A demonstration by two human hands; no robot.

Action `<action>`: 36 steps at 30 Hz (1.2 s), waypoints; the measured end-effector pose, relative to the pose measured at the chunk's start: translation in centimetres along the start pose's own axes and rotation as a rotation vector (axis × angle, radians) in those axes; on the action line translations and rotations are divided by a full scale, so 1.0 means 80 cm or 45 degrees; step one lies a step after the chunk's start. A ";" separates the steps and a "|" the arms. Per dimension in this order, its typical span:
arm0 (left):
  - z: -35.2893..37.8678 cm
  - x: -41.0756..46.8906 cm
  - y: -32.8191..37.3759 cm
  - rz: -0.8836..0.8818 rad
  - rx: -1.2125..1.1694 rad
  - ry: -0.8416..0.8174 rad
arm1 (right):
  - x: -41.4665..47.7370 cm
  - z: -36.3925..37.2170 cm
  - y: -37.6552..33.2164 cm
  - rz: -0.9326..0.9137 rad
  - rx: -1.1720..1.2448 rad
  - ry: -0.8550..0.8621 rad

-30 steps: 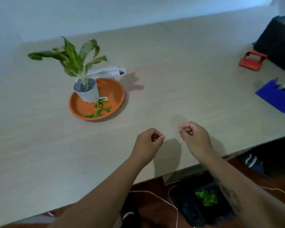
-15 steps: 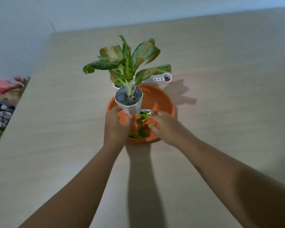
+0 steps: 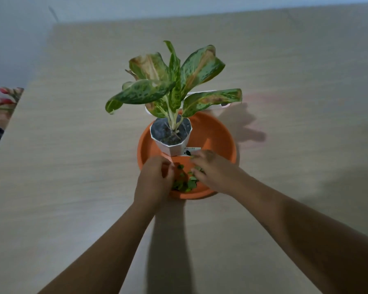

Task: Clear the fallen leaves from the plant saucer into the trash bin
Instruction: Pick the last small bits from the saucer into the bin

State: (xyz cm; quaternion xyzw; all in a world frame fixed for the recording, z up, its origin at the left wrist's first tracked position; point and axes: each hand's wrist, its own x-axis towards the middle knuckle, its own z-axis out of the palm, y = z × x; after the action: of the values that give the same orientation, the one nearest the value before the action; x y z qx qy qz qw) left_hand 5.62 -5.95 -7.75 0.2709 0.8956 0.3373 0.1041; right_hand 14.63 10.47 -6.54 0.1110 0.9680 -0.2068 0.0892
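An orange saucer [image 3: 217, 132] sits mid-table with a white faceted pot [image 3: 170, 145] and its green speckled plant [image 3: 174, 85] on it. Several small green fallen leaves [image 3: 186, 183] lie in a loose pile in the saucer's near part. My left hand [image 3: 153, 183] rests on the saucer's near-left rim, fingers curled against the pile. From the right, my right hand [image 3: 210, 170] lies over the leaves with its fingers bent among them. The fingers hide whether either hand grips any leaf. The trash bin is out of view.
A white power strip [image 3: 223, 103] lies just behind the saucer, mostly hidden by the plant. The wooden table [image 3: 72, 166] has its left edge close by, with pink flowers [image 3: 2, 98] beyond it. A pale wall stands at the back.
Both hands went from the table's near edge to the saucer, and my view swung left over the plant. In the last half second the leaves were drawn closer together at the near rim.
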 end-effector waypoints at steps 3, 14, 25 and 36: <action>0.007 0.005 0.003 0.127 0.193 -0.129 | 0.017 -0.004 0.010 0.051 0.010 -0.010; 0.001 -0.002 0.009 0.207 0.343 -0.350 | 0.018 -0.021 0.026 -0.101 -0.004 -0.067; 0.002 -0.003 0.024 0.230 0.403 -0.611 | -0.011 -0.020 0.027 -0.133 0.053 -0.291; 0.002 -0.001 0.026 0.035 0.638 -0.480 | 0.000 -0.017 0.025 -0.052 0.030 -0.327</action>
State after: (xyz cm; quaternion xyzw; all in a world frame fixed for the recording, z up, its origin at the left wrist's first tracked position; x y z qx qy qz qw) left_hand 6.61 -4.61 -6.51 0.3580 0.9120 0.0513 0.1937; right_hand 14.98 12.84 -6.07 0.0651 0.9481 -0.2324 0.2070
